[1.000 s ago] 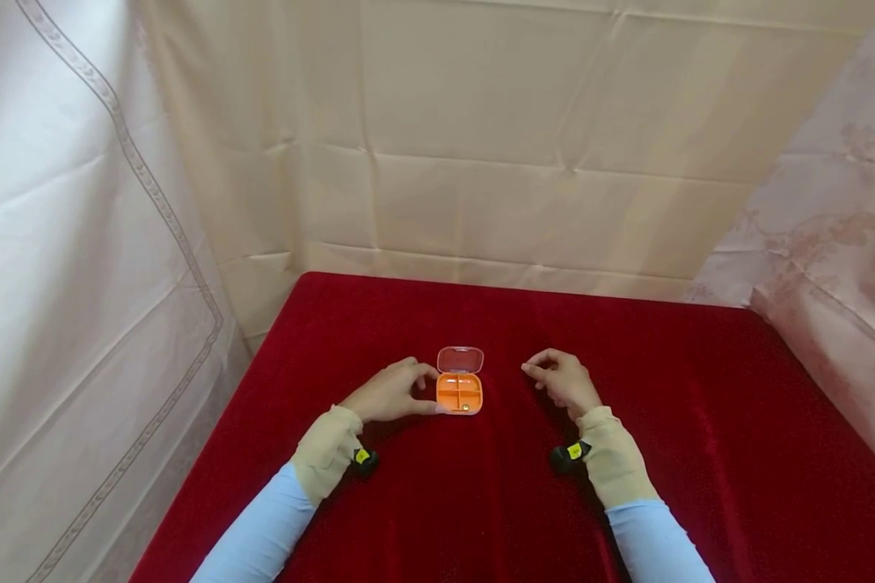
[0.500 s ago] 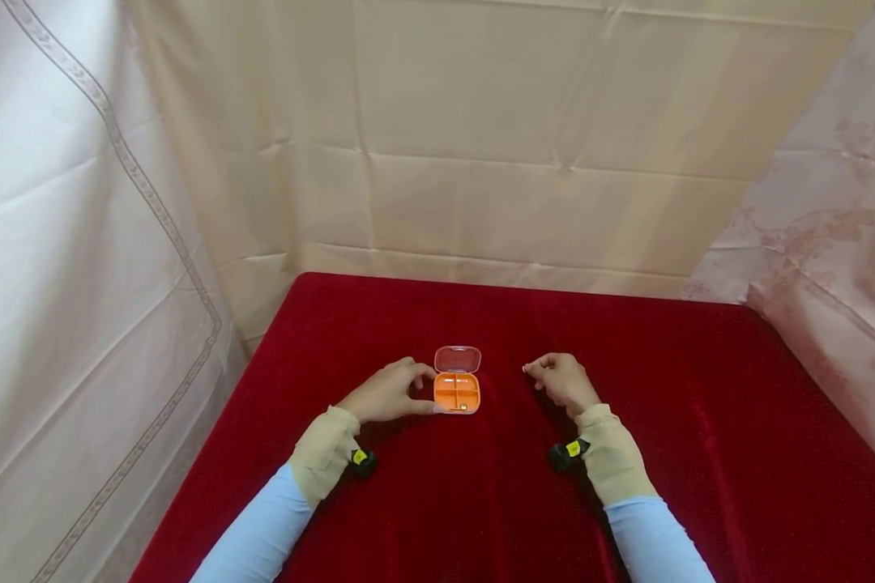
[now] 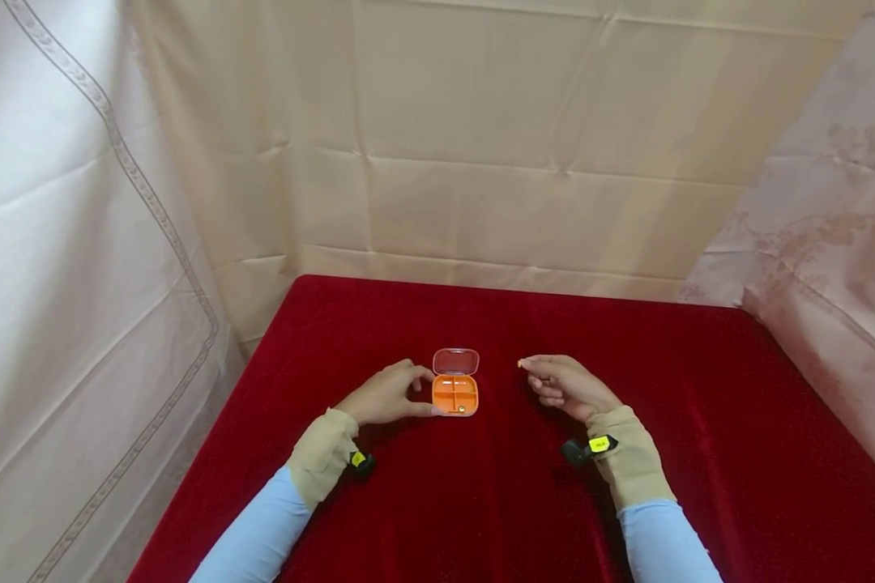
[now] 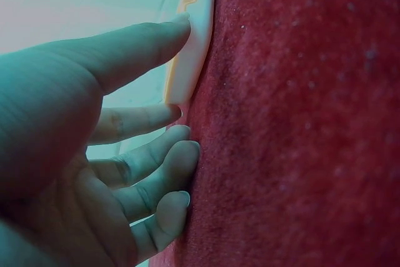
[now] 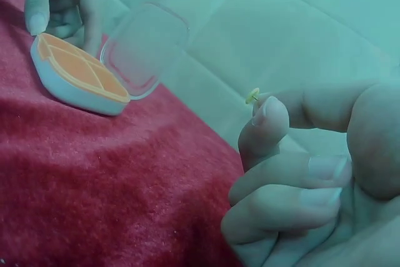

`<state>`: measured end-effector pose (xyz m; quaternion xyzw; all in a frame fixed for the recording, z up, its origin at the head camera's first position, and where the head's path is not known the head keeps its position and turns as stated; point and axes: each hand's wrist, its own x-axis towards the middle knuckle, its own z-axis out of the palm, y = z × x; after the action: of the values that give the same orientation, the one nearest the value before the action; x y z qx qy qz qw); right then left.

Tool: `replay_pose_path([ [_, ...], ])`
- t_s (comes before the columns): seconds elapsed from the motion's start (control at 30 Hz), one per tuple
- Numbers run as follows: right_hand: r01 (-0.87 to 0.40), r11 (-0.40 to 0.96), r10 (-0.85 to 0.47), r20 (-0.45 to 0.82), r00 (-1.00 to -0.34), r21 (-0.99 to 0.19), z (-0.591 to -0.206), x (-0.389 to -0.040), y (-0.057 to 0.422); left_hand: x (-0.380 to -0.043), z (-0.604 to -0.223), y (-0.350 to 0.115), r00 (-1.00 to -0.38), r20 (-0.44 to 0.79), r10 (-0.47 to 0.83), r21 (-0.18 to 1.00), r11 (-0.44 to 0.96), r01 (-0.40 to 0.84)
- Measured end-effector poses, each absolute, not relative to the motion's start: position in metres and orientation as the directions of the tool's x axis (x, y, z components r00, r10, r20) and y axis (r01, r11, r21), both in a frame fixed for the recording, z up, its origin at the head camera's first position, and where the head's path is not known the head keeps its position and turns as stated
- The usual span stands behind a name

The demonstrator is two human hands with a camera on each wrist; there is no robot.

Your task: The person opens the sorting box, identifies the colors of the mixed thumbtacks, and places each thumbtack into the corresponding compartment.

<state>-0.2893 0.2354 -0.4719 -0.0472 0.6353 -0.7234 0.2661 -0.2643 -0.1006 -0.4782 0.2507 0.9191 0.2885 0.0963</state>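
Observation:
An orange and white pill box (image 3: 455,396) with several compartments sits on the red cloth, its clear lid (image 3: 455,361) standing open at the back. My left hand (image 3: 388,394) holds the box at its left side; in the left wrist view the thumb (image 4: 169,39) lies on the white wall. A tiny shiny piece (image 3: 462,409) rests in the box's front right compartment. To the right, my right hand (image 3: 565,382) pinches a small yellow stud (image 5: 252,95) with a thin post between thumb and index finger, above the cloth and apart from the box.
The red velvet cloth (image 3: 510,486) covers the table. A beige curtain (image 3: 467,202) hangs behind it, with pale curtains at the left (image 3: 102,324) and right (image 3: 831,243). A black wrist camera (image 3: 361,462) is on the left wrist.
My right hand has turned and risen slightly, with its wrist moved to the right; the yellow stud now shows at its fingertips. My left hand stays at the pill box.

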Motion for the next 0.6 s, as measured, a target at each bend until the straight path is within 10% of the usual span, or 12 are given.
replay_pose_path([
  [0.6, 0.328, -0.116, -0.450, -0.245, -0.859, -0.937, -0.472, -0.292, 0.247, -0.264, -0.478, -0.099, -0.861, -0.043, 0.506, 0.564, 0.724, 0.398],
])
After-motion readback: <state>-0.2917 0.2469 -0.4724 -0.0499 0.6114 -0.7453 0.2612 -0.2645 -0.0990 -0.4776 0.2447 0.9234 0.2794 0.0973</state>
